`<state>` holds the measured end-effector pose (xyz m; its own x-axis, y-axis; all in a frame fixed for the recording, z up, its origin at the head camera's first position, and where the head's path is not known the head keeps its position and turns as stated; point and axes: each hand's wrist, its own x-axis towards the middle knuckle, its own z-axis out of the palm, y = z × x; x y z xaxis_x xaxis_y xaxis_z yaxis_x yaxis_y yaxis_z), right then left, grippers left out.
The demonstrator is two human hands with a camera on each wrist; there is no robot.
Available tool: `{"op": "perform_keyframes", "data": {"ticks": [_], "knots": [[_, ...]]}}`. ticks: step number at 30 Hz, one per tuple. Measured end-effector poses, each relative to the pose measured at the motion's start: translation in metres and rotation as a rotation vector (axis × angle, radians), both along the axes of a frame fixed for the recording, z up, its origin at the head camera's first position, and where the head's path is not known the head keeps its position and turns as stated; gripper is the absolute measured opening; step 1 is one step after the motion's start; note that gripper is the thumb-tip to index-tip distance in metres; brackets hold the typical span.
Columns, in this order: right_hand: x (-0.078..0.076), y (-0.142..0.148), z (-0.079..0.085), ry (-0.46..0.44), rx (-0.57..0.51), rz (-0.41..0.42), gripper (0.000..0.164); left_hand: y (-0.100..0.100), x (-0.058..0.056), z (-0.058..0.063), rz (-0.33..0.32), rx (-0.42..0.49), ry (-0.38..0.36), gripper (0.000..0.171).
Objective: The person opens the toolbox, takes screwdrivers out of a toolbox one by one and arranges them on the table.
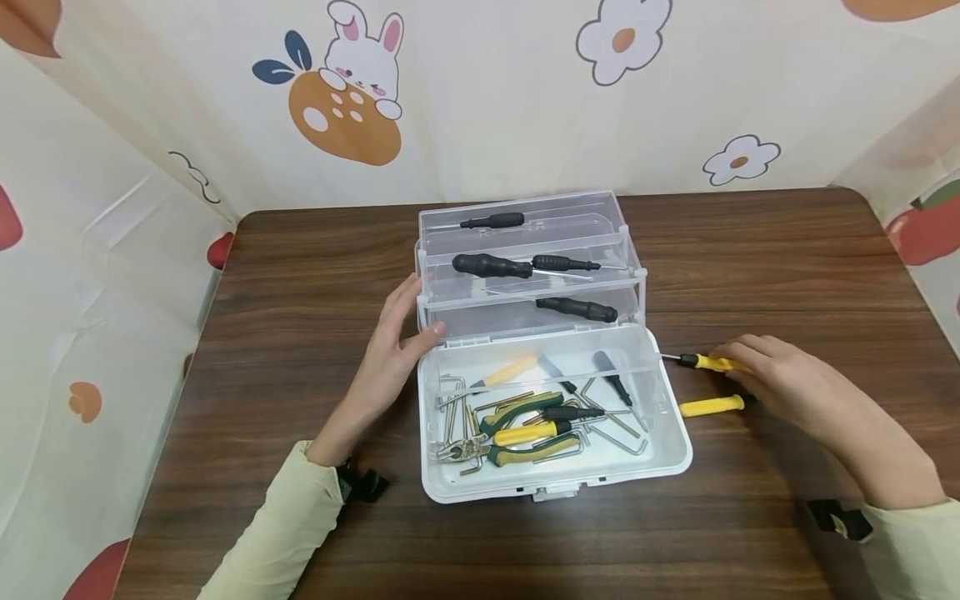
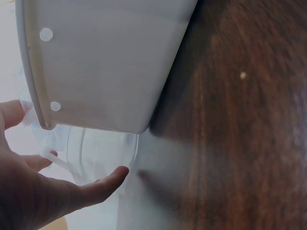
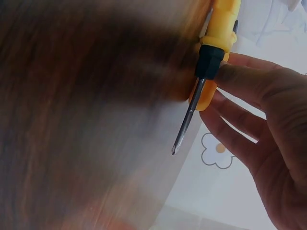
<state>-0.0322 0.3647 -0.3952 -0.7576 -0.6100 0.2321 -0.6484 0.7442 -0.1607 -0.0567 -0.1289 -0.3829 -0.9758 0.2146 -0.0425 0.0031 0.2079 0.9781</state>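
My left hand [image 1: 387, 350] rests against the left side of the clear fold-out trays [image 1: 487, 321] of a white toolbox [image 1: 671, 467], fingers spread and thumb at the tray's edge. Right of the box, my right hand [image 1: 780, 375] pinches the handle of a yellow-and-black screwdriver [image 1: 708, 362] between thumb and fingers. Its shaft points left, toward the box wall. A second yellow screwdriver [image 3: 218, 28] lies just in front of it, handle leftward; the right wrist view shows its black collar and cross-shaped tip.
Black-handled screwdrivers [image 1: 576, 309] lie in the trays. The box bottom holds pliers [image 1: 525, 408] with green-and-yellow grips, a yellow-handled screwdriver [image 1: 525, 432], and several hex keys [image 1: 618, 440]. A patterned cloth [image 1: 487, 167] hangs behind the wooden table [image 1: 322, 275].
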Motion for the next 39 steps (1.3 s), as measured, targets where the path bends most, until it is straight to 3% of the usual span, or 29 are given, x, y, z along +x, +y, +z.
{"op": "perform_keyframes", "data": {"ticks": [5, 10, 13, 14, 17, 23, 27, 28, 30, 31, 39], "knots": [[0.001, -0.002, 0.003, 0.006, 0.001, -0.005, 0.054, 0.000, 0.000, 0.000, -0.002, 0.001, 0.004, 0.067], [0.003, -0.007, 0.020, -0.003, -0.002, -0.010, 0.056, -0.001, 0.000, 0.000, -0.005, -0.005, 0.012, 0.067], [0.001, -0.014, 0.034, 0.012, -0.040, 0.013, 0.017, -0.001, 0.000, 0.000, -0.006, -0.010, 0.015, 0.067], [-0.001, -0.016, 0.039, 0.023, -0.052, 0.022, 0.020, -0.001, 0.000, 0.000, -0.006, -0.010, 0.016, 0.067], [-0.009, -0.025, 0.054, 0.069, -0.075, 0.052, 0.069, -0.002, -0.001, 0.001, -0.003, -0.015, 0.019, 0.067], [-0.026, -0.048, 0.087, 0.087, -0.047, 0.059, 0.069, -0.003, -0.001, 0.000, -0.007, -0.031, 0.025, 0.068], [-0.037, -0.073, 0.110, 0.053, -0.012, 0.081, 0.024, -0.003, -0.001, 0.000, -0.002, -0.032, 0.014, 0.069], [-0.040, -0.081, 0.116, 0.036, -0.005, 0.094, 0.025, -0.004, -0.001, 0.001, 0.001, -0.037, 0.014, 0.069], [-0.046, -0.097, 0.126, 0.015, 0.002, 0.125, 0.046, -0.004, -0.001, 0.001, 0.004, -0.046, 0.017, 0.069], [-0.050, -0.105, 0.130, 0.012, 0.004, 0.145, 0.048, -0.004, -0.001, 0.001, 0.005, -0.050, 0.017, 0.070], [-0.078, -0.173, 0.144, 0.074, 0.009, 0.312, 0.034, -0.003, -0.001, 0.002, 0.009, -0.060, 0.017, 0.071]]}}
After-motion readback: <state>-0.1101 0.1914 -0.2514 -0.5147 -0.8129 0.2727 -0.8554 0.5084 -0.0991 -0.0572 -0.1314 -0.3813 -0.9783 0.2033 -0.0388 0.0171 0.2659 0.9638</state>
